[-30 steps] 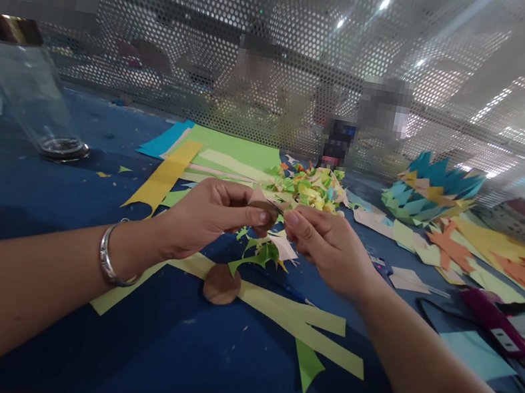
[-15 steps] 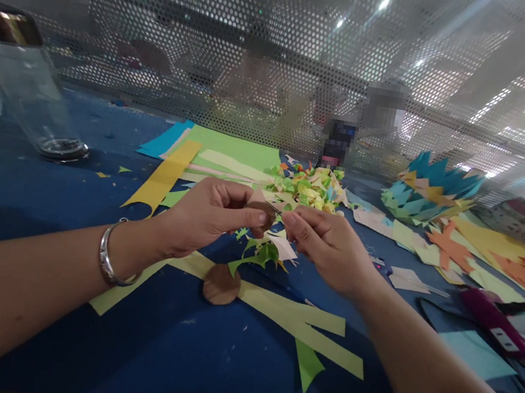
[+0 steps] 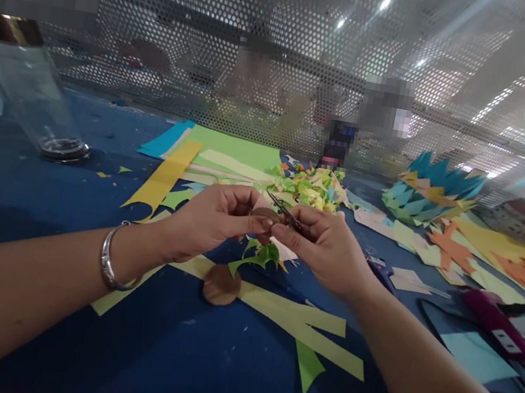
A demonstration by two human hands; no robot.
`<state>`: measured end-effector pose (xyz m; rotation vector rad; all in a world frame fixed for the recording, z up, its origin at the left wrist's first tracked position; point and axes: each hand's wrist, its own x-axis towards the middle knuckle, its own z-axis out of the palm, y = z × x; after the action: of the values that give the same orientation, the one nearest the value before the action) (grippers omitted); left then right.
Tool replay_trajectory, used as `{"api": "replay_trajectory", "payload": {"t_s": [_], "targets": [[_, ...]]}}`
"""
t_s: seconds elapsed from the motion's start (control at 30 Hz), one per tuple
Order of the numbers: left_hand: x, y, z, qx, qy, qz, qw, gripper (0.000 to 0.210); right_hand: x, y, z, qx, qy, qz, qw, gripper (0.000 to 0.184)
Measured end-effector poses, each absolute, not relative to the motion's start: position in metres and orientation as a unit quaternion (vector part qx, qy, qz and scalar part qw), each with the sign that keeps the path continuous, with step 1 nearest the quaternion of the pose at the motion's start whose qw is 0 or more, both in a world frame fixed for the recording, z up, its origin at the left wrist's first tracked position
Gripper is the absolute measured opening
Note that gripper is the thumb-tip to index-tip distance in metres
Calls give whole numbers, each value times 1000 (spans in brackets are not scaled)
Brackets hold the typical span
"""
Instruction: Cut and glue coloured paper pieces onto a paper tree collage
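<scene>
Left hand (image 3: 210,218) pinching small brown paper disc (image 3: 264,214), right hand (image 3: 329,249) gripping small metal scissors (image 3: 285,211); trimming stage, steady blade alignment apparently needed.

Blue table (image 3: 14,193), apparently paper-strewn (image 3: 283,312).

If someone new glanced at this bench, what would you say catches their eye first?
Probably the two hands meeting at the centre: the left hand pinches a small brown disc, while the right hand holds small scissors against it. Just behind them lies a heap of bright paper scraps, and at far right a spiky blue paper crown.
</scene>
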<state>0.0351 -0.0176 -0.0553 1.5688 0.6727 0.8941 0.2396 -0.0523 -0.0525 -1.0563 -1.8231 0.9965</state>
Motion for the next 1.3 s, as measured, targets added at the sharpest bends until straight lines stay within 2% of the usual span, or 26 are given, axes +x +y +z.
{"api": "replay_trajectory", "payload": {"t_s": [0.33,0.47,0.67,1.0,1.3], "targets": [[43,-26,-61,507,333,392,692,16,235,-50,-57,-415,-723,318,452,32],[44,-26,-59,524,341,432,650,14,236,-51,-57,-430,-719,307,452,32],[36,-14,-57,591,334,470,564,9,241,-50,-60,-441,-698,358,436,44],[34,-17,-54,627,315,466,540,11,244,-48,-62,-457,-705,353,412,44],[34,-21,-56,659,316,400,553,11,244,-51,-57,-443,-734,340,386,45]]}}
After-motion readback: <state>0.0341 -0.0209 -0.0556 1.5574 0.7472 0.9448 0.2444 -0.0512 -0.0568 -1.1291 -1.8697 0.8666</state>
